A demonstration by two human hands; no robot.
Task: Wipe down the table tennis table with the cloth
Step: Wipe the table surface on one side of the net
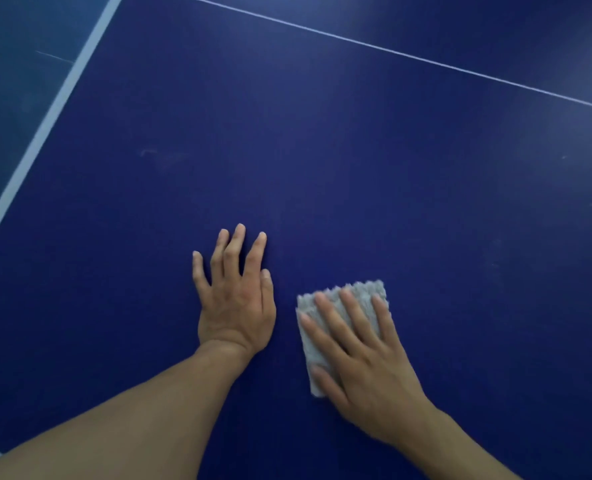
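Evidently mid-wipe, the right hand (367, 362) lies flat with spread fingers on the grey cloth (356, 299) at 5 o'clock on the blue desk (322, 150), left hand (235, 299) open beside it, bracing; next, probably sweep toward unwiped 12 o'clock.

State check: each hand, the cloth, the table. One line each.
left hand: flat on the table, fingers spread, holding nothing
right hand: open palm pressed flat on the cloth
cloth: grey, folded, flat on the table under the right hand
table: blue, faint smudges toward the left
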